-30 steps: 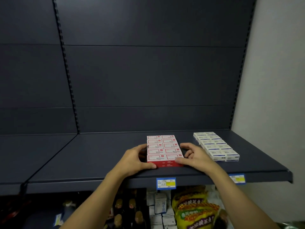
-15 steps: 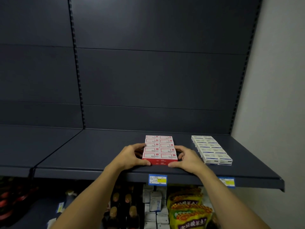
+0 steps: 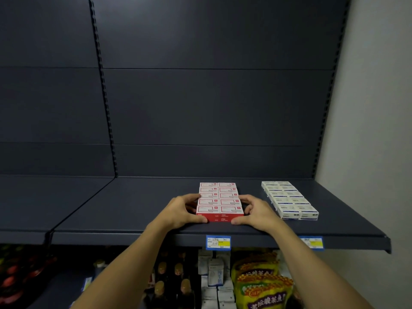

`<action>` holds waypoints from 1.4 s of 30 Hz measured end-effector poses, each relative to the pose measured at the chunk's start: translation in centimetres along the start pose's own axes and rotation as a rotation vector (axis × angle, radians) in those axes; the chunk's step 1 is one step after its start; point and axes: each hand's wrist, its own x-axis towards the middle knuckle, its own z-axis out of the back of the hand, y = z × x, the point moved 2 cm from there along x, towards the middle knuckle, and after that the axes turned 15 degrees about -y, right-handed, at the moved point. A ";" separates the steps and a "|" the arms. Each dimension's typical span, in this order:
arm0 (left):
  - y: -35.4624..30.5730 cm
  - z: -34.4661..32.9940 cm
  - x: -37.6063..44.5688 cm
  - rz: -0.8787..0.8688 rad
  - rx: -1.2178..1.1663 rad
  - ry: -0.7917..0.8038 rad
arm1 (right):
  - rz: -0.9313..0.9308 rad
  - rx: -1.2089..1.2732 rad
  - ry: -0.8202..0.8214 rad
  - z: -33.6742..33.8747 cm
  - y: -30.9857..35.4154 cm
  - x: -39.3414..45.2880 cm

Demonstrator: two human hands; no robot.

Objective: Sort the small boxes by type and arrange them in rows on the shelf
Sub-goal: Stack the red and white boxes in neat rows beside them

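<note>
Red boxes (image 3: 219, 200), 2 cols x 5 rows, sit near shelf (image 3: 133, 208) front edge. Left hand (image 3: 179, 211) & right hand (image 3: 256, 211) curl round block's sides, thumbs at front. White boxes (image 3: 289, 200) well apart, to the right.

Red boxes (image 3: 219, 200), white boxes (image 3: 289, 199), separate shelf (image 3: 133, 210) rows

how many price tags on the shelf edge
2: one price tag below the red boxes, another further right, partly hidden by the right forearm.
</note>
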 end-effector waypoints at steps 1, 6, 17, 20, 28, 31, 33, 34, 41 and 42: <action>0.0 0.0 0.1 -0.002 0.001 0.000 | 0.001 0.003 -0.002 0.0 0.0 0.0; 0.1 -0.1 0.1 -0.006 0.008 0.015 | 0.006 0.007 -0.009 0.1 -0.1 0.0; 0.1 -0.3 0.4 -0.015 0.013 -0.002 | 0.015 0.005 -0.005 -0.1 -0.4 0.3; 0.1 -0.3 0.4 -0.009 0.015 -0.004 | 0.013 0.003 -0.003 -0.2 -0.3 0.3; -0.1 -0.6 0.3 0.001 0.063 -0.008 | -0.007 0.000 0.003 0.0 0.2 0.0; -0.3 -0.6 0.1 -0.012 0.084 -0.011 | -0.017 -0.013 0.001 0.1 0.5 -0.3; -0.5 -0.6 -0.2 -0.033 0.096 -0.022 | -0.016 -0.032 -0.001 0.1 0.7 -0.5; -0.6 -0.6 -0.3 -0.041 0.098 -0.028 | -0.015 -0.042 -0.001 0.0 0.7 -0.5; -1.1 -0.4 -1.0 -0.044 0.108 -0.082 | -0.040 -0.096 -0.031 0.0 1.4 -1.3; -0.9 -0.5 -1.0 -0.044 0.108 -0.098 | -0.038 -0.086 -0.048 -0.2 1.0 -1.1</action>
